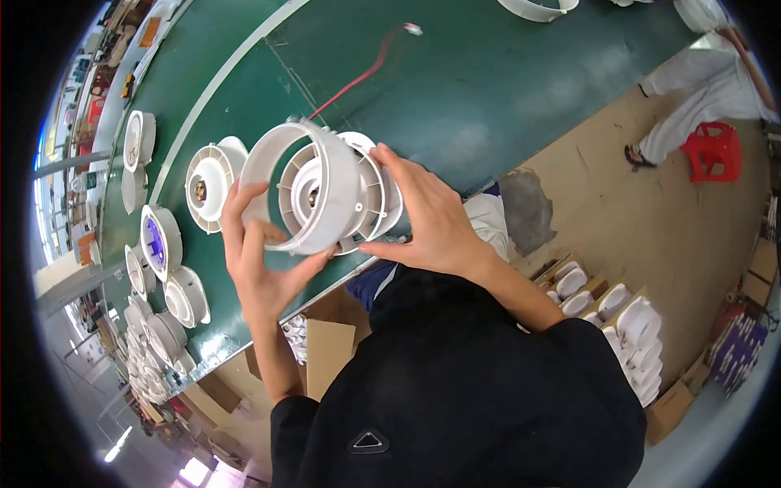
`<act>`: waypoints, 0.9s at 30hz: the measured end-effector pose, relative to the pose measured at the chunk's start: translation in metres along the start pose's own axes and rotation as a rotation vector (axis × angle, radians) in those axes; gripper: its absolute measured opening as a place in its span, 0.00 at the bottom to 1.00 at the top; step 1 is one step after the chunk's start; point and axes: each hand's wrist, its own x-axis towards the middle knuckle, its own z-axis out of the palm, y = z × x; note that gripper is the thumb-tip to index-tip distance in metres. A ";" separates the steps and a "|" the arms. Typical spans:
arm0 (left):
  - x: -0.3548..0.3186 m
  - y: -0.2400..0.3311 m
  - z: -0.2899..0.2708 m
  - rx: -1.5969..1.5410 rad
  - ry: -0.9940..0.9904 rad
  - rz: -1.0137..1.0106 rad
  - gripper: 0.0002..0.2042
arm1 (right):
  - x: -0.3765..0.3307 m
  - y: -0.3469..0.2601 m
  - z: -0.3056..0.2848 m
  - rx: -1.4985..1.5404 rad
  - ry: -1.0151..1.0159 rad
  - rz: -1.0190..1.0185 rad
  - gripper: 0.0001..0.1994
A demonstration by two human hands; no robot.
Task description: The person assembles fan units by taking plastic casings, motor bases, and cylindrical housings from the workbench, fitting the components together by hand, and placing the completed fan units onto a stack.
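Observation:
My left hand (pixel 267 259) is closed on a white plastic ring housing (pixel 340 193), its fingers around the near left rim and the thumb underneath. Through the ring's opening shows a white ribbed round part (pixel 303 180) with a small copper-coloured centre. My right hand (pixel 435 218) grips the right side of a white round base (pixel 394 203) beside the ring, thumb below and fingers above. A red wire (pixel 358 80) runs from behind the ring to a white connector (pixel 413 30). Whether the ring touches the base is hard to see.
On the green table (pixel 480 106), another ribbed white part (pixel 213 189) lies left of my hands. Several white housings, one with a purple insert (pixel 153 241), line the left side. Boxes of white parts (pixel 634 325) stand on the floor at right, near a red stool (pixel 713 153) and another person (pixel 708 89).

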 end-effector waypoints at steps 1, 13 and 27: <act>-0.006 0.001 0.002 0.121 0.049 0.033 0.25 | -0.001 0.002 0.002 -0.006 0.007 0.013 0.52; -0.020 0.006 -0.013 -0.016 -0.171 -0.063 0.55 | -0.051 -0.034 0.035 0.177 -0.061 -0.065 0.32; -0.034 -0.011 -0.029 -0.006 -0.149 -0.140 0.56 | -0.002 0.000 0.023 -0.196 -0.003 -0.133 0.13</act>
